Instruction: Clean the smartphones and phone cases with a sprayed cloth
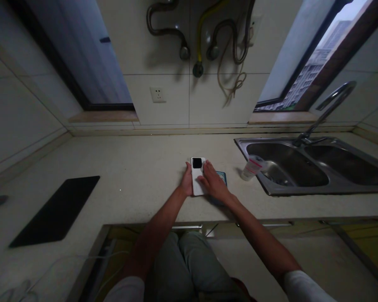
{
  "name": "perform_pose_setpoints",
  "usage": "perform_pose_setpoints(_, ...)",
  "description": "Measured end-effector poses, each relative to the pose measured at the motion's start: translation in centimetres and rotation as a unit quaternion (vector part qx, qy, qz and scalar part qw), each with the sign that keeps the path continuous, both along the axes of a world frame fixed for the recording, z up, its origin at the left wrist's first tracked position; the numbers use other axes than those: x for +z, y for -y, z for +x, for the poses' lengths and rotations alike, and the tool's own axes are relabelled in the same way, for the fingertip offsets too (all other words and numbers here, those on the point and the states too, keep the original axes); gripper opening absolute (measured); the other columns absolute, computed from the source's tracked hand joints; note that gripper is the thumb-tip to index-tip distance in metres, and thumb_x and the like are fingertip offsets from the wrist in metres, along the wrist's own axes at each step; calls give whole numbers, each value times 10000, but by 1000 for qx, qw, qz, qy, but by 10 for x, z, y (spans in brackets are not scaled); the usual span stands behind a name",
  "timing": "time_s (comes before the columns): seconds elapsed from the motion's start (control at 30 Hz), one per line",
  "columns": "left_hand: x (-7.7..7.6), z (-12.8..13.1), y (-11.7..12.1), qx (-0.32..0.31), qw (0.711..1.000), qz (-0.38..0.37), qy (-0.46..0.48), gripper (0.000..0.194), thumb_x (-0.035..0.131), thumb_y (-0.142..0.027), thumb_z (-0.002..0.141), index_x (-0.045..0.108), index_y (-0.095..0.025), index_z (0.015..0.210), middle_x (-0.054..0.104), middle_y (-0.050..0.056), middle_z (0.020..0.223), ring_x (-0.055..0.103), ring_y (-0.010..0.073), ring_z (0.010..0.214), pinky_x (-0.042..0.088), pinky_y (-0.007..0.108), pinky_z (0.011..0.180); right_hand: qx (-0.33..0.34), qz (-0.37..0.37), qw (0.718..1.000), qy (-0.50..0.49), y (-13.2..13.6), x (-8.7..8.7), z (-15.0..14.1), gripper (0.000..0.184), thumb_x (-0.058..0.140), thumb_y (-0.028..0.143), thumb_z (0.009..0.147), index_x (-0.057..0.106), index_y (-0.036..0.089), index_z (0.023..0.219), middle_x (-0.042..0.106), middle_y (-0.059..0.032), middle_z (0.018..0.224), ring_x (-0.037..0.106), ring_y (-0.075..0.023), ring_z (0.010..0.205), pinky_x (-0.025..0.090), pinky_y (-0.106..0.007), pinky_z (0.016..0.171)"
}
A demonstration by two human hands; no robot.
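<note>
A white phone [199, 185] with a black camera block lies back side up on the pale countertop. My left hand [186, 180] is closed along its left edge, thumb up by the camera block. Across the phone's right side rests my right hand [214, 181], fingers stretched out and thumb apart on the white back. Something pale shows by these fingertips, too small to make out. A flat blue-edged item [222, 176] is partly hidden beneath my right hand.
A clear plastic cup [252, 167] with a red band leans by the rim of the steel double sink [272, 194]. The faucet [326, 110] rises behind it. A black flat panel [55, 212] lies at left, with a white cable [78, 256] nearby. The counter's front edge is close to my legs.
</note>
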State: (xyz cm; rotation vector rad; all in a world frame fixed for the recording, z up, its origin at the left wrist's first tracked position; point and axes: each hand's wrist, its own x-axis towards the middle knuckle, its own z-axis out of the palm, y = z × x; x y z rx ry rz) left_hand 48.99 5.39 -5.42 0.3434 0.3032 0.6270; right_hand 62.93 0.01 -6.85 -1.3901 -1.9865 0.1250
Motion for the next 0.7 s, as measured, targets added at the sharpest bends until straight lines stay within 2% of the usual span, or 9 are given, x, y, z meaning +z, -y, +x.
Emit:
perform_pose_setpoints(0.13, -10, 4, 1, -28, 998, -3, -53, 777, 285, -748, 906, 635, -178, 1299, 751, 146, 1075, 702, 308, 1038, 521, 436, 932, -15, 0, 998, -68, -27, 9, -7, 716, 370, 509, 1024, 133, 161, 1603, 175, -179, 1649, 129, -291, 1533, 216, -560, 1232)
perform_pose_setpoints(0.27, -17, 8, 3, -30, 998, 6, -48, 738, 290, -706, 932, 609, -187, 1349, 744, 144, 1115, 703, 301, 1036, 529, 417, 920, 3, 10, 998, -66, -31, 23, -14, 675, 385, 479, 1027, 175, 189, 1599, 245, -156, 1636, 199, -278, 1524, 235, -542, 1233)
perform_pose_setpoints(0.37, -13, 7, 6, -12, 999, 16, -28, 750, 276, -726, 924, 562, -226, 1404, 719, 125, 1198, 673, 300, 1116, 494, 442, 993, 41, 30, 998, -23, -22, 27, -18, 682, 418, 416, 1024, 126, 213, 1606, 197, -124, 1653, 162, -268, 1533, 229, -537, 1238)
perform_pose_setpoints(0.47, -5, 4, 8, 2, 1000, 16, -16, 770, 231, -751, 913, 550, -255, 1408, 705, 115, 1231, 631, 307, 1198, 452, 477, 1046, 87, 36, 995, 21, -8, 24, -23, 716, 449, 368, 1014, 74, 229, 1608, 130, -103, 1667, 105, -264, 1540, 222, -543, 1239)
perform_pose_setpoints(0.6, -1, 0, 6, 13, 1000, 11, -20, 880, 199, -811, 862, 627, -181, 1304, 719, 171, 1169, 637, 348, 1171, 483, 487, 1001, 132, 38, 989, 62, 12, 14, -25, 748, 458, 349, 1013, 36, 184, 1607, 127, -148, 1659, 94, -276, 1538, 250, -540, 1228)
perform_pose_setpoints(0.7, -1, -3, 4, 20, 1000, 14, -15, 930, 164, -830, 844, 653, -149, 1248, 725, 196, 1131, 658, 355, 1125, 510, 477, 957, 141, 33, 987, 77, 32, 6, -24, 766, 480, 352, 1008, 38, 171, 1607, 138, -172, 1652, 136, -281, 1532, 297, -527, 1212)
